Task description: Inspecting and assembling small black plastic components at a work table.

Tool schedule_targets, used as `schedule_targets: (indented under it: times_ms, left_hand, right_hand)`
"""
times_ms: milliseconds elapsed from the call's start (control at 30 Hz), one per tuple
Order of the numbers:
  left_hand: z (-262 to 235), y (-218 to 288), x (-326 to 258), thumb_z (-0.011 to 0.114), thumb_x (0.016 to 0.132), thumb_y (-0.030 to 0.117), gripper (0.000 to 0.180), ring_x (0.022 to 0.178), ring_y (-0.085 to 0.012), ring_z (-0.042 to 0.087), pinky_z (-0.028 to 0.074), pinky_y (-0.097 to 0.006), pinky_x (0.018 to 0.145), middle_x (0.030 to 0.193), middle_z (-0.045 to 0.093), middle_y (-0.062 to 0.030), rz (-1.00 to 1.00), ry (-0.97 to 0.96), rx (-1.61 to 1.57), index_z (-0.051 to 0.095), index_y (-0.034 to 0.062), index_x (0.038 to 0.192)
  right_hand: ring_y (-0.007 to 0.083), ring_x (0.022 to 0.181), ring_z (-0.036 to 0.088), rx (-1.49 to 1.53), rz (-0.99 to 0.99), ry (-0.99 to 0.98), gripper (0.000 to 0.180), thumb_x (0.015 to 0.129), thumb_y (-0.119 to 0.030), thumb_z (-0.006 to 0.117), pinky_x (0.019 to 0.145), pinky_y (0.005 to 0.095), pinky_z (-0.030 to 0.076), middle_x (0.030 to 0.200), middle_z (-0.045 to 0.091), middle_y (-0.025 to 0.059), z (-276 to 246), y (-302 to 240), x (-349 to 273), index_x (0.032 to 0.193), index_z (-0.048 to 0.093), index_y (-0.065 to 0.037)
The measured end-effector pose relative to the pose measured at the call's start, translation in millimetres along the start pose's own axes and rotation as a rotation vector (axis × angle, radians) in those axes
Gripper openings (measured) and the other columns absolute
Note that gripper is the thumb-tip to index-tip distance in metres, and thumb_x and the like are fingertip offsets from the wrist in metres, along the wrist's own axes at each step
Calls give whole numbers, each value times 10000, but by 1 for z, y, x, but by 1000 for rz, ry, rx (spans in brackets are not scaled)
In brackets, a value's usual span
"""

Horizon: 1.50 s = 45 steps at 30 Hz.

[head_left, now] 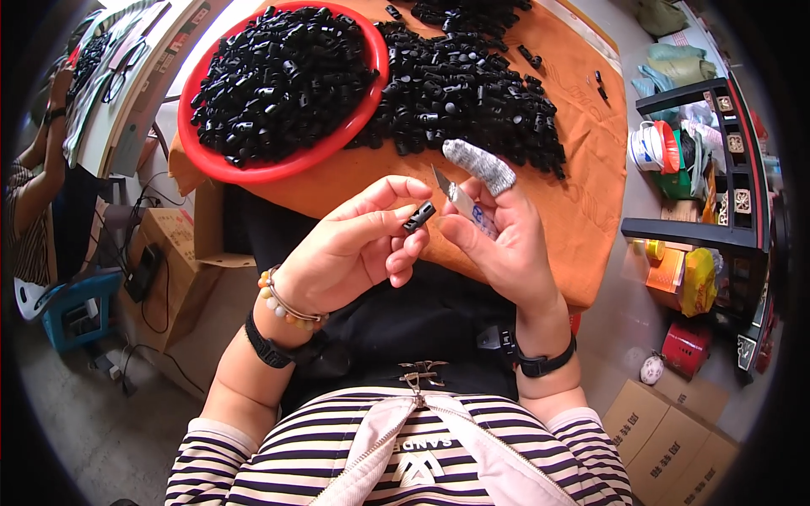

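Note:
Between the thumb and fingers of my left hand is a small black plastic part, tube-like with a slot in its side. My right hand grips a utility knife blade whose handle is wrapped in white material; the bare blade points up and toward the left. A grey knitted finger cover sits on my right index finger. The two hands are close together but apart, over the near edge of the orange cloth. Beyond them a red basin is heaped with black plastic parts.
A loose pile of the same black parts spreads over the orange cloth. On the left are a cardboard box, a blue stool and another person's arm. A black shelf and cartons stand on the right.

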<state>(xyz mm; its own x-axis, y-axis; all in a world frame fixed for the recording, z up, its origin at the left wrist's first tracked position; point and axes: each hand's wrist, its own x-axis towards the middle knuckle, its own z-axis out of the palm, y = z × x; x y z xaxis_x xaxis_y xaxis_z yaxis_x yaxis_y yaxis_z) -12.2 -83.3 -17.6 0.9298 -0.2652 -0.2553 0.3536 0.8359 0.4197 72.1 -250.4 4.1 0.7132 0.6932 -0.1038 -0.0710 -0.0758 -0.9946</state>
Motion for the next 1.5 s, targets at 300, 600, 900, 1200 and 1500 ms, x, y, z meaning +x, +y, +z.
schedule_targets:
  times_ms: [300, 600, 900, 1200, 1500]
  left_hand:
    - [-4, -1, 0, 463, 908, 134, 381, 634, -68, 458, 416, -221, 561, 776, 508, -18, 43, 9, -116, 366, 66, 1270]
    - [-2, -4, -2, 445, 924, 136, 283, 628, -71, 480, 421, -219, 536, 753, 511, -13, 72, 36, -89, 397, 63, 1192]
    - [0, -7, -4, 447, 924, 125, 259, 623, -66, 467, 391, -212, 524, 747, 498, -12, 128, 25, -58, 396, 63, 1170]
    - [0, -8, -5, 453, 922, 119, 257, 617, -63, 453, 365, -209, 534, 763, 499, -10, 161, 26, -41, 390, 72, 1167]
    - [-4, -7, -7, 467, 918, 129, 256, 612, -60, 433, 357, -208, 532, 760, 495, -5, 153, 13, -26, 394, 73, 1157]
  right_hand:
    - [14, 672, 489, -96, -57, 26, 357, 848, -79, 602, 592, 164, 413, 793, 590, 11, 5, 4, -12, 1183, 504, -3]
    - [33, 743, 543, -25, -72, 3, 321, 842, -59, 593, 638, 175, 445, 874, 633, 67, 11, 4, -12, 1146, 514, 9]
    - [37, 766, 538, -10, -57, 0, 318, 853, -54, 585, 664, 185, 451, 906, 627, 48, 14, 2, -15, 1158, 520, 5]
    - [36, 730, 524, -36, -90, -1, 304, 857, -50, 579, 653, 191, 449, 822, 609, 14, 15, 6, -15, 1154, 536, 0]
    - [42, 721, 530, -85, -86, -17, 307, 851, -40, 581, 647, 198, 454, 829, 615, 22, 15, 4, -15, 1153, 540, 1]
